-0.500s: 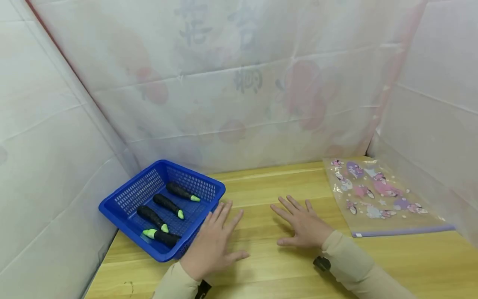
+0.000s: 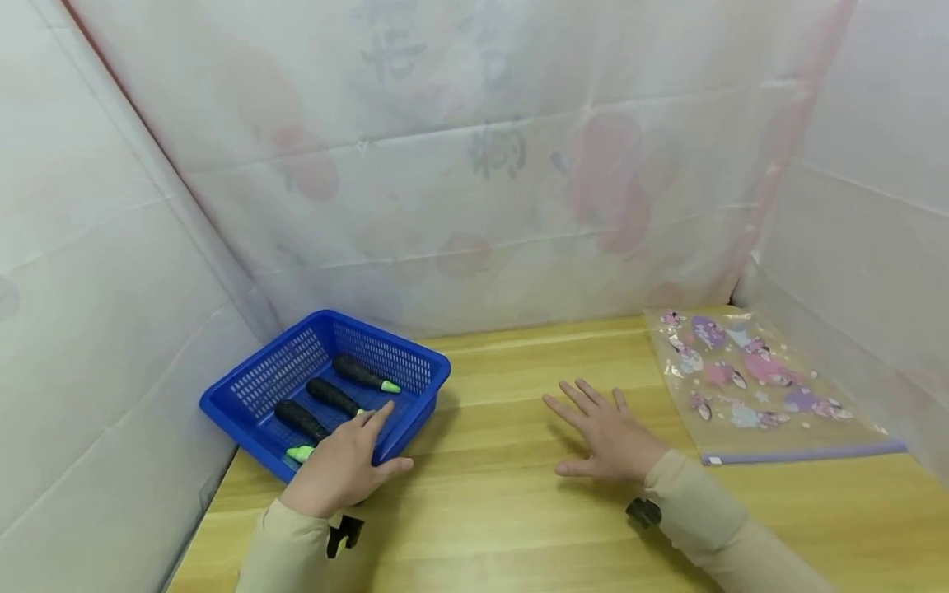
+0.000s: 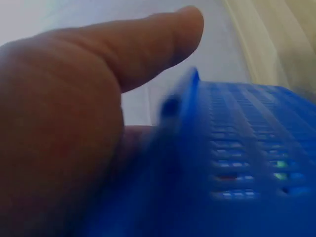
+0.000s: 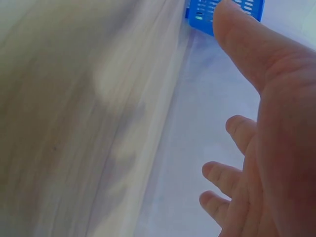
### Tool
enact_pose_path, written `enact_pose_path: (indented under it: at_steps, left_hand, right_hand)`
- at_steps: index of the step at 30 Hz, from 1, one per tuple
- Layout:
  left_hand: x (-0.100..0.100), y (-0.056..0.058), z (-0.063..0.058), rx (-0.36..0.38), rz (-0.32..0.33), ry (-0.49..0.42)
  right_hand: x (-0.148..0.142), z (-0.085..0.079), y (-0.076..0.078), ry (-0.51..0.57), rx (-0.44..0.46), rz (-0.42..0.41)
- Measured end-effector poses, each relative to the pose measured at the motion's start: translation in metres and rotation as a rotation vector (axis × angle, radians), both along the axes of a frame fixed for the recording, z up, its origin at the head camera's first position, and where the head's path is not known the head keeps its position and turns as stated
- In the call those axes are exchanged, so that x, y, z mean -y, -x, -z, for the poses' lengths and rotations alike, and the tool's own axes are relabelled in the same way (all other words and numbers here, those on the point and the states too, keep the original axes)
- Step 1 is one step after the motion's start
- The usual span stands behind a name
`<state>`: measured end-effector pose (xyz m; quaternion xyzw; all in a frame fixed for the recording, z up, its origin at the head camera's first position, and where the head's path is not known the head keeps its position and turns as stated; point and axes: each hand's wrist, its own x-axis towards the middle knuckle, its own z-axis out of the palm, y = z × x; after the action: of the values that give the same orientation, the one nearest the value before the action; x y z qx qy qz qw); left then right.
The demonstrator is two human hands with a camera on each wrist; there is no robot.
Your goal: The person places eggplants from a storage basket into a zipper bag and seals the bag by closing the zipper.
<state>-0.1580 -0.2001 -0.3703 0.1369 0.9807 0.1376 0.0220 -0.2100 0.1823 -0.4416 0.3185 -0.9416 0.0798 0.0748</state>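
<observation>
A blue plastic basket (image 2: pixel 292 362) with slotted walls stands at the left. In it lie several dark eggplants (image 2: pixel 359 372) with bright green stem ends. My left hand (image 2: pixel 341 469) is over the basket's near right side, its fingers reaching inward and hiding part of the nearest eggplants. Blurred basket wall (image 3: pixel 232 148) fills much of the left wrist view, below the thumb (image 3: pixel 168 42); no held thing shows there. Spread fingers and an empty palm mark my right hand (image 2: pixel 611 441), held over the table between basket and bag.
A clear zip bag (image 2: pixel 749 379) with pink and purple cartoon prints lies flat at the right, its purple slider edge facing me. Pale printed sheets (image 2: pixel 474 189) wall in the wooden table (image 2: pixel 504 511) at the back and both sides.
My left hand has moved left, from beside the basket to over its near right side. The right hand stays almost where it was. Basket and bag stay in place.
</observation>
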Motion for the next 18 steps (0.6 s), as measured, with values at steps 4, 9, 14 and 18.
enact_pose_path:
  at_steps: [4,9,14,18]
  left_hand:
    - [0.001,0.005,0.006,0.085,0.008,-0.033]
    - [-0.001,0.006,0.010,0.093,0.044,-0.030]
    - [-0.003,0.005,0.009,0.075,0.058,-0.021]
    - [-0.005,0.005,0.010,0.061,0.070,-0.018]
  right_hand:
    - [-0.003,-0.001,-0.002,0.004,0.007,0.011]
    - [-0.006,-0.001,-0.001,-0.002,0.014,0.014]
    - [-0.006,-0.008,0.001,0.008,0.004,0.007]
    - [-0.012,-0.010,0.003,0.021,0.022,0.026]
